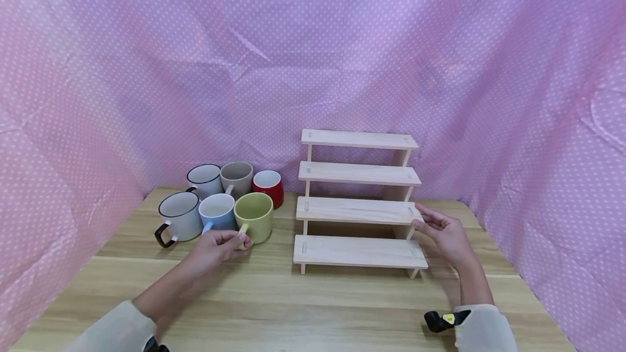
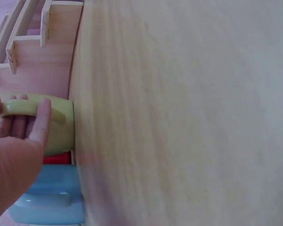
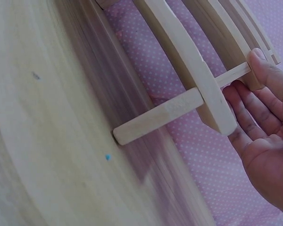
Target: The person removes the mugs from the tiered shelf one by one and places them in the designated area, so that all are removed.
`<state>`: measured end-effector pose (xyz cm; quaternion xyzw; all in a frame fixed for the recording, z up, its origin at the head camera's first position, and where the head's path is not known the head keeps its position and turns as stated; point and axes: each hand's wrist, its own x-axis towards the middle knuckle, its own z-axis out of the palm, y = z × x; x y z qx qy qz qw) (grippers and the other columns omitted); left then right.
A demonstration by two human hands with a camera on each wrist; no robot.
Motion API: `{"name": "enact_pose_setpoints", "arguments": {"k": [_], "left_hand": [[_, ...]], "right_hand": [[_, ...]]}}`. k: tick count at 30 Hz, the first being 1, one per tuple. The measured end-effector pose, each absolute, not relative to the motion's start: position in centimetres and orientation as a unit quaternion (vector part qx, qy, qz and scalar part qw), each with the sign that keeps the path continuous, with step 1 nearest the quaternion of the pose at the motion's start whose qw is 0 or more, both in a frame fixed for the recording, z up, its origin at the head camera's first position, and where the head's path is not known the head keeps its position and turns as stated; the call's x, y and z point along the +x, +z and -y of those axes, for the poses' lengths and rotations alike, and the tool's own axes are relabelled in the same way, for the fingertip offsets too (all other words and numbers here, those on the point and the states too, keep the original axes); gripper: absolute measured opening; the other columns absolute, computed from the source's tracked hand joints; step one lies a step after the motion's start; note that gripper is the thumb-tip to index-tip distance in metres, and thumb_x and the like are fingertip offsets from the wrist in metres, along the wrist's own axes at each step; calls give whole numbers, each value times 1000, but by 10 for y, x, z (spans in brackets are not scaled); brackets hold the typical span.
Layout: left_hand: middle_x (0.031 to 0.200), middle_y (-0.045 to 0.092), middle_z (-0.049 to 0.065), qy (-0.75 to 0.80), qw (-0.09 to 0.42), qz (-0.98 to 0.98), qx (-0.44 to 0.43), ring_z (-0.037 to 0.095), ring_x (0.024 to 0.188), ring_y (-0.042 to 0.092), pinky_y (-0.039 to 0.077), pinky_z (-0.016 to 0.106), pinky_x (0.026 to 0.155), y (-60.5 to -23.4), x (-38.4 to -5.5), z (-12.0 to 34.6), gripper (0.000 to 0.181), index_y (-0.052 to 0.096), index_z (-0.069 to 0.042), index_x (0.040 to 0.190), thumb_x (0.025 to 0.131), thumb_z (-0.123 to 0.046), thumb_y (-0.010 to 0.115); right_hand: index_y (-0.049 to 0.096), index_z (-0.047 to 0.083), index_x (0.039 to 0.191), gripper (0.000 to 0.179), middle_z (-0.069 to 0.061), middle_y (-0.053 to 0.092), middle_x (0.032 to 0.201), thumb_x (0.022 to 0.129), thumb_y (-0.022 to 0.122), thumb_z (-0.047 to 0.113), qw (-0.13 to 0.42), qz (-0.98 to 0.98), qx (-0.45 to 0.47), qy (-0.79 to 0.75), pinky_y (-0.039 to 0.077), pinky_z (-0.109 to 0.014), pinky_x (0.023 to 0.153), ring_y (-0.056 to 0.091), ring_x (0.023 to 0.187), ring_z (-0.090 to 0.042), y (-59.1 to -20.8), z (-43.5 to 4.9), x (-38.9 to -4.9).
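Note:
My left hand grips the handle of a yellow-green mug, which stands upright on the table at the front right of a group of mugs. In the left wrist view, fingers curl through and around that handle. A four-step wooden display shelf stands to the right of the mugs. At its right side, my right hand holds the end of the second step from the bottom. The right wrist view has the thumb on top of this board and the other fingers beneath it.
Close beside the green mug stand a light blue mug and a red cup. Behind and left are a grey-brown mug and two white mugs with dark rims, one at the front. A pink dotted cloth surrounds the wooden table.

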<state>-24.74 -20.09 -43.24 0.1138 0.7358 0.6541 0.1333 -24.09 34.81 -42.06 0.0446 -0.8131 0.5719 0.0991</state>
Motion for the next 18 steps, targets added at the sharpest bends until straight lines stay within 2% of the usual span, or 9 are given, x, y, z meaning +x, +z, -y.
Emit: {"name": "enact_pose_setpoints", "arguments": {"k": [3, 6, 11, 15, 18], "left_hand": [[112, 70, 21, 629, 113, -761, 112, 25, 103, 70, 58, 39, 95, -428, -244, 199, 37, 63, 17, 121, 105, -16, 59], [105, 73, 16, 573, 79, -809, 105, 23, 95, 71, 59, 34, 86, -421, -241, 199, 35, 70, 9, 117, 103, -23, 64], [85, 73, 5, 450, -24, -887, 104, 15, 77, 64, 52, 26, 66, -408, -239, 201, 27, 78, -6, 101, 99, -31, 70], [81, 72, -1, 395, -109, -905, 116, 12, 75, 60, 50, 24, 66, -399, -237, 199, 17, 79, -8, 95, 98, -23, 71], [82, 73, -3, 381, -142, -905, 124, 11, 77, 64, 53, 25, 70, -392, -237, 195, 14, 78, -9, 95, 98, -20, 71]], "right_hand": [[52, -1, 146, 59, 13, 71, 104, 97, 74, 22, 97, 814, 44, 571, 55, -14, 86, 69, 98, 0, -421, -348, -241], [52, 0, 147, 59, 13, 72, 105, 97, 73, 23, 93, 815, 41, 571, 55, -15, 86, 69, 99, 0, -421, -349, -241], [51, 4, 149, 59, 10, 71, 107, 98, 72, 25, 84, 824, 40, 559, 54, -15, 86, 68, 101, -1, -419, -350, -237], [47, 2, 151, 59, 3, 70, 111, 100, 68, 25, 82, 833, 51, 546, 55, -16, 86, 70, 101, -7, -416, -352, -235], [45, 0, 152, 59, -8, 69, 117, 103, 65, 27, 99, 847, 50, 519, 54, -15, 85, 70, 99, -3, -410, -352, -233]]}}
